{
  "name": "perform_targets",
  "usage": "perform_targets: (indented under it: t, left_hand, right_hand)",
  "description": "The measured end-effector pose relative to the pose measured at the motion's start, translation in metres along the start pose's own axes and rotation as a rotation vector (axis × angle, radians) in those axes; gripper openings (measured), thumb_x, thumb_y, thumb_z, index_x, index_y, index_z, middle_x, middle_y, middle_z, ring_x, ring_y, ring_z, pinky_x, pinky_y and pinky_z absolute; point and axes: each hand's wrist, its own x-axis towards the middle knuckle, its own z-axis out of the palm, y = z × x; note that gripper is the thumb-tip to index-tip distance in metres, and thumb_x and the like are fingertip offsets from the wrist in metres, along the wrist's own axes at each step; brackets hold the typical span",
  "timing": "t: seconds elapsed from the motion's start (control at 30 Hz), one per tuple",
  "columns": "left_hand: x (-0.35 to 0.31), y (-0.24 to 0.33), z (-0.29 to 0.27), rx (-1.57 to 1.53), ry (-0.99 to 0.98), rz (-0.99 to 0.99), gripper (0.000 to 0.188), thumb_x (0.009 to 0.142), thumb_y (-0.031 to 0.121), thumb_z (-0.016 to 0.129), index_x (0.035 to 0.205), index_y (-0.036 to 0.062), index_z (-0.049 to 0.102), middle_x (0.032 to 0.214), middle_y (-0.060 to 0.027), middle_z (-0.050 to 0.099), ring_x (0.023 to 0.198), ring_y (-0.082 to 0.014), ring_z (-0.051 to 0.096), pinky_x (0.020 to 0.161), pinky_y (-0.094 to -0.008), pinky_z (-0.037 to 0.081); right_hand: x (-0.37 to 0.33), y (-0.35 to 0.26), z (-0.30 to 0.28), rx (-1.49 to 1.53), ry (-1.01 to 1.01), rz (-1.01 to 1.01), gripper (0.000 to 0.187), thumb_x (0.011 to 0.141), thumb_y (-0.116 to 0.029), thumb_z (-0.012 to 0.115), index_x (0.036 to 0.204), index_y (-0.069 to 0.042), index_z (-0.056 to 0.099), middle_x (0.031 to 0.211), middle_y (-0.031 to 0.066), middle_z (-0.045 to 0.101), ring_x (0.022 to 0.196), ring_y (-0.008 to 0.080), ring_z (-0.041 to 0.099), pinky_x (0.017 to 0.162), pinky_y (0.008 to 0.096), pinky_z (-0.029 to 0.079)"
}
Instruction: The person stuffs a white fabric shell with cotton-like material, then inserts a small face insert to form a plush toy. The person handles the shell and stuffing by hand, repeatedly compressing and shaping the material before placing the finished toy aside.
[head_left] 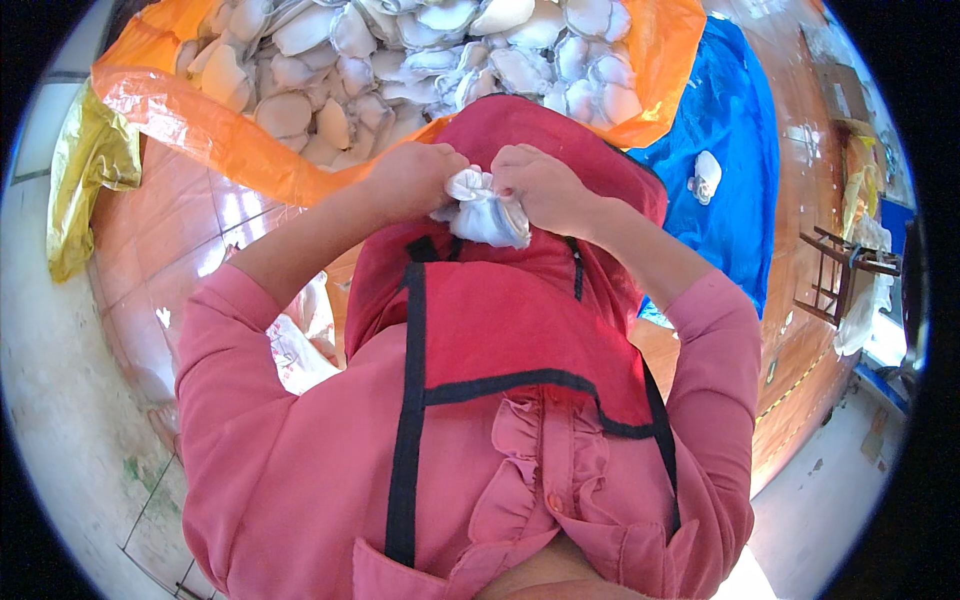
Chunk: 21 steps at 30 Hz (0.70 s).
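Both your hands meet over your red apron's lap; your left hand (415,180) and right hand (540,185) are closed tight on a crumpled white cloth piece (487,212) between them; wrists bent inward, elbows out; pull unevenly and it may slip free; the orange sack of white pieces (200,125) lies at twelve o'clock.

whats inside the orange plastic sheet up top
The orange plastic sheet holds a heap of white fabric pieces, rounded and stacked loosely. Only the top layer shows; anything beneath is covered. The left hand and right hand grip a similar white piece nearby.
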Motion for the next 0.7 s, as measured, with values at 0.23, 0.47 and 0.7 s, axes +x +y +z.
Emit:
perform_targets:
  t: [0.23,0.47,0.7]
  left_hand:
    - [-0.006,0.005,0.010,-0.069,0.221,-0.009,0.028,0.080,0.015,0.063,0.108,0.0112,0.065,0.097,-0.0097,0.068,0.089,-0.0315,0.066,0.075,-0.0418,0.052]
    - [-0.009,0.007,0.022,-0.199,0.299,-0.101,0.030,0.079,0.017,0.066,0.108,0.0098,0.066,0.101,-0.0121,0.069,0.091,-0.0327,0.066,0.077,-0.0404,0.053]
    - [-0.018,-0.003,0.049,-0.243,0.485,-0.050,0.030,0.078,0.012,0.066,0.108,0.0093,0.066,0.102,-0.0107,0.069,0.090,-0.0307,0.067,0.077,-0.0385,0.054]
  right_hand:
    - [0.000,-0.009,-0.028,0.038,-0.151,0.043,0.018,0.073,-0.009,0.064,0.091,-0.008,0.061,0.093,0.0086,0.060,0.096,0.0301,0.058,0.083,0.0407,0.047]
    - [-0.004,-0.012,-0.027,0.128,-0.213,0.147,0.022,0.074,-0.015,0.067,0.094,-0.008,0.062,0.092,0.0086,0.061,0.094,0.0292,0.059,0.083,0.0412,0.047]
    - [0.004,-0.006,-0.018,-0.021,-0.237,-0.017,0.025,0.072,-0.012,0.070,0.092,-0.007,0.057,0.092,0.0069,0.057,0.096,0.0258,0.054,0.084,0.0365,0.045]
